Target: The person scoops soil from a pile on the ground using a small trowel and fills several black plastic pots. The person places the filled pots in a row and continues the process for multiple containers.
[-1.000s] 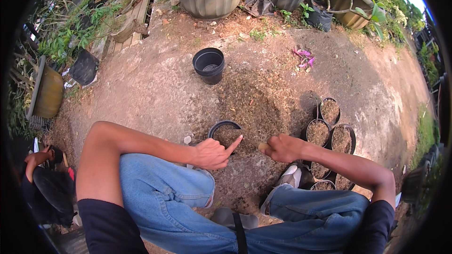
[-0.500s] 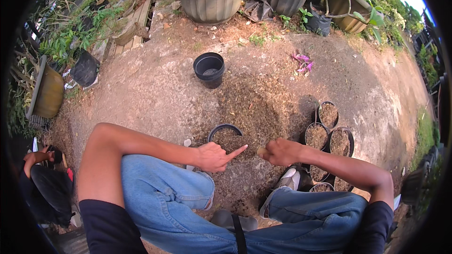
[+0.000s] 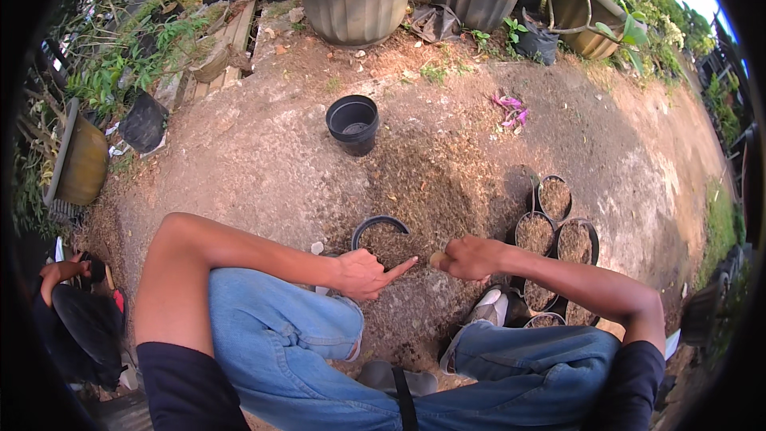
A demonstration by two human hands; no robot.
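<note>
A black pot (image 3: 369, 227) filled with brown soil mix stands on the ground in front of me. My left hand (image 3: 369, 273) is at its near side and hides that part of the rim. The index finger points right, stretched out, with the other fingers curled; nothing shows in the hand. Just right of the pot, my right hand (image 3: 469, 258) is closed around a tool with a pale wooden handle (image 3: 436, 259). Only the handle's end shows; the rest is hidden by the hand. Loose soil mix (image 3: 427, 183) lies spread beyond both hands.
An empty black pot (image 3: 353, 137) stands farther off. Several soil-filled black pots (image 3: 576, 241) cluster by my right knee. Purple petals (image 3: 511, 112) lie at the right. Large planters (image 3: 355, 8) line the far edge. At far left another person (image 3: 76, 311) sits low.
My left hand and its pointing finger have moved slightly toward me and lower. The right hand stays closed on the handle, nearly in place. The view has tilted a little.
</note>
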